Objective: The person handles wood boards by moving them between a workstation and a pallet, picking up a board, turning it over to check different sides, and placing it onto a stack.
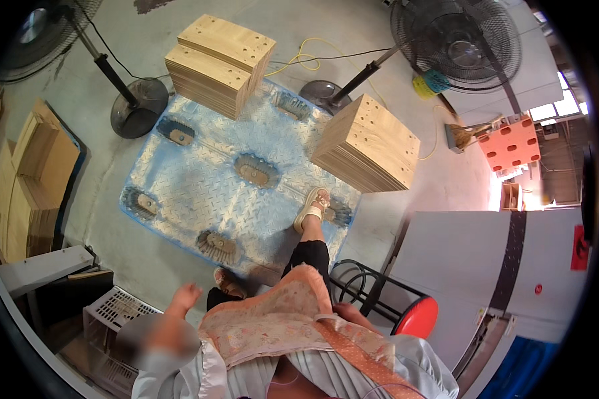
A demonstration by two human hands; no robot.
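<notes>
My left hand point(188, 296) hangs out to the left of my apron point(266, 326), above the floor beside a white plastic crate point(123, 306). Its fingers look loosely curled, and nothing shows in them. Low at my right side, my right hand point(353, 314) is partly covered by the apron, close to a red-topped stool point(416, 317); its fingers are hidden. Ahead lies a worn blue plastic pallet point(203, 163), with one of my feet on it. Two stacks of drilled wood-grain panels, a far one point(213, 73) and a right one point(366, 146), stand at its edges.
Pedestal fans stand at the far left point(138, 106) and far right point(462, 50), with cables on the floor. More wooden panels point(40, 166) are stacked at the left. A broom point(469, 135) and an orange pallet point(510, 144) are at the right, beyond grey panels point(452, 259).
</notes>
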